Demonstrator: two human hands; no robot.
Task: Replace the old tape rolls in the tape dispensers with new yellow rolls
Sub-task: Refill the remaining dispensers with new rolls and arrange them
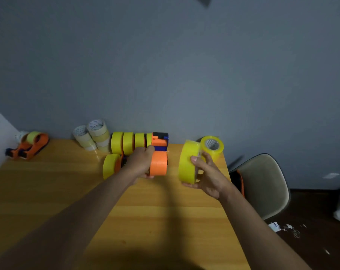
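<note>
Left hand: the left hand (140, 161) grips an orange tape dispenser (159, 159) at frame centre, just above the wooden table (165, 221); its hub looks bare
Right hand: the right hand (208, 175) holds a new yellow roll (188, 161) on edge, right of centre, apart from the dispenser
Spare rolls: a yellow row (129, 143) stands behind by the wall; pale rolls (93, 136) to its left
Second dispenser: loaded dispenser (31, 146) at far left
Risk: a tilted roll may jam on the hub; mounted the wrong way round, the sticky side faces wrong; a loose grip lets it roll off the table's right edge
</note>
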